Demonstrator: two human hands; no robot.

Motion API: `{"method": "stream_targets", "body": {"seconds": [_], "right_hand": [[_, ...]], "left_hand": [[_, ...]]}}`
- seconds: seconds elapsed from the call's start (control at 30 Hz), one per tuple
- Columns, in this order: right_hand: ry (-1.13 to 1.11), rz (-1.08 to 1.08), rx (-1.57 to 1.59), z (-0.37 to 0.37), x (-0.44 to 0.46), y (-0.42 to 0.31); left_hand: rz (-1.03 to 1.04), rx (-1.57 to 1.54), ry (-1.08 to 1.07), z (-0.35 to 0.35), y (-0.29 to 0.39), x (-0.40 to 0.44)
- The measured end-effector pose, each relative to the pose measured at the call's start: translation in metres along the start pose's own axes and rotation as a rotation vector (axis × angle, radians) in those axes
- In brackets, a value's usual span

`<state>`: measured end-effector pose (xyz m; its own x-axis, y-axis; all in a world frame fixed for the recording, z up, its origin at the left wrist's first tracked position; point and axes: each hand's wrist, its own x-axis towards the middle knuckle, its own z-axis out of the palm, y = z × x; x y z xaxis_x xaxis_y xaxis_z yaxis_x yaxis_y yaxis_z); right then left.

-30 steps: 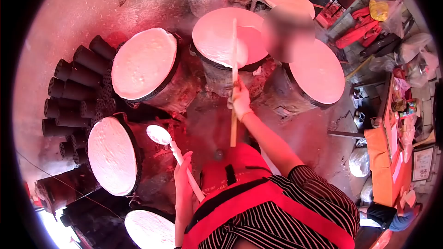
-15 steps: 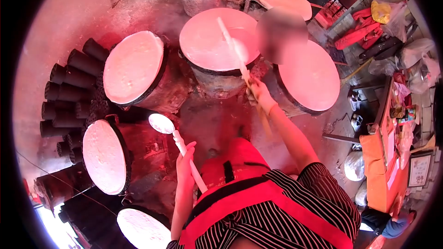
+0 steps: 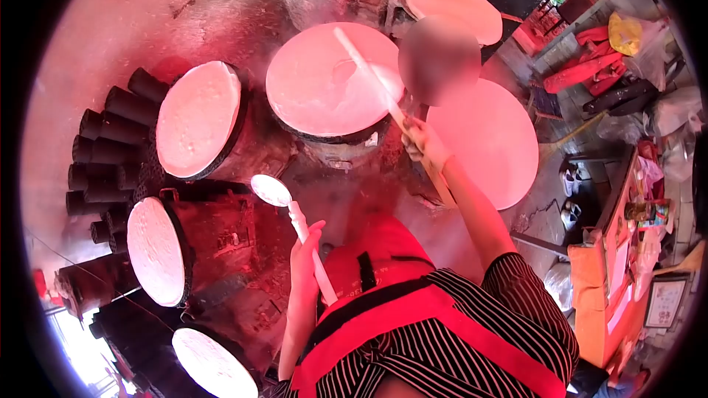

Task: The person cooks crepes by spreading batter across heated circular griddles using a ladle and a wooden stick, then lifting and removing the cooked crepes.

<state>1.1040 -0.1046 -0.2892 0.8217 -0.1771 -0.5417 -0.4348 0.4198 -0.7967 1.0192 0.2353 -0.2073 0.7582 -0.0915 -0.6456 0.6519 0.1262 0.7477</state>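
Note:
My right hand (image 3: 426, 140) is closed around a long wooden spatula (image 3: 365, 66), whose pale, batter-coated blade reaches over the middle round griddle (image 3: 310, 77). A pale layer of batter covers that griddle, with a curved mark beneath the blade. Whether the blade touches the layer I cannot tell. Lower down, my left hand (image 3: 302, 254) grips the handle of a ladle (image 3: 271, 190). The ladle's bowl is coated white and is held up, apart from the griddles. To the right, another coated griddle (image 3: 487, 147) lies beside my right forearm.
More coated griddles stand on drum stoves at left (image 3: 198, 119), lower left (image 3: 156, 252), bottom (image 3: 212, 362) and back right (image 3: 453, 9). Black coal briquettes (image 3: 110, 136) are stacked left. An orange-covered table (image 3: 588, 302) stands right. A blurred patch hides part of the right griddle.
The view has shifted slightly. My right hand has moved a little down and right with the spatula. My left hand still holds the ladle, now slightly farther right and raised a little.

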Motion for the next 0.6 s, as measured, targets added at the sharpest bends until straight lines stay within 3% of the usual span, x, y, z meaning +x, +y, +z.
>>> {"method": "stream_targets", "body": {"seconds": [0.13, 0.2, 0.23, 0.27, 0.37, 0.4, 0.53, 0.6], "right_hand": [[-0.010, -0.221, -0.171, 0.007, 0.051, -0.002], [0.049, -0.346, -0.595, 0.021, 0.065, 0.007], [-0.076, -0.348, -0.606, 0.032, 0.048, -0.003], [0.004, -0.579, -0.889, 0.032, 0.020, -0.011], [0.291, -0.768, -0.494, 0.014, 0.016, 0.007], [0.390, -0.561, -0.210, 0.046, -0.025, -0.011], [0.437, -0.560, -0.327, 0.082, 0.040, 0.058], [0.201, -0.456, -0.328, 0.095, 0.037, 0.039]], "left_hand": [[0.033, -0.012, 0.008, 0.018, -0.002, -0.003], [0.052, -0.002, -0.007, 0.020, -0.003, 0.000], [0.051, 0.023, -0.023, 0.016, -0.004, 0.004], [0.051, 0.049, -0.039, 0.013, -0.003, 0.007], [0.039, 0.039, -0.171, 0.004, 0.013, 0.006], [0.053, 0.053, -0.147, 0.004, 0.019, 0.003], [0.070, 0.038, -0.120, 0.012, 0.037, 0.003], [0.047, 0.008, -0.160, 0.009, 0.042, 0.010]]}}
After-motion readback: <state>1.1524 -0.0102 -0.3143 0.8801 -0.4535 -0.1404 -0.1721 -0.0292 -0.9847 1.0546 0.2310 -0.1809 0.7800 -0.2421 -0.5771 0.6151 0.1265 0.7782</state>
